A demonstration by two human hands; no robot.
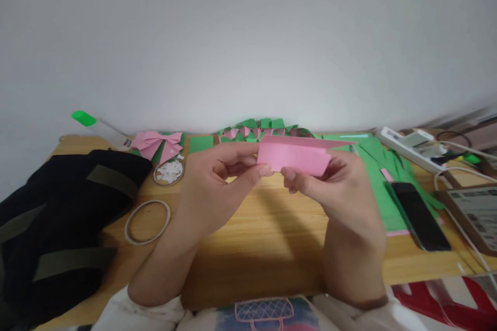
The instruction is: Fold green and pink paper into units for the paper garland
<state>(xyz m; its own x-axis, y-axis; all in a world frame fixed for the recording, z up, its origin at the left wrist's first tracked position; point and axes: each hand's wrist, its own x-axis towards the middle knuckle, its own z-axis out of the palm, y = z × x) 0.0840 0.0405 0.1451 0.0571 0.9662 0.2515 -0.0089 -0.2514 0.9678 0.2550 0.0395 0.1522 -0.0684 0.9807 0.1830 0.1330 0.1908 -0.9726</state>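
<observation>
A folded piece of pink paper (294, 157) is held up over the wooden table between both hands. My left hand (221, 181) pinches its left end, thumb at the lower corner. My right hand (330, 181) grips the right end, with the thumb on the lower edge and the other fingers behind it. The paper has a crease, and its upper flap stands away from the front layer toward the right. Behind it, by the wall, lies a row of folded green and pink paper pieces (248, 129), partly hidden by the paper and hands.
On the left lie a black cloth (73, 191), a tape roll (131, 238), a dish of white scraps (170, 171) and a pink paper bow (157, 145). To the right are green sheets (384, 186), a phone (421, 217), a power strip (407, 150) and cables. The wall (248, 46) rises behind.
</observation>
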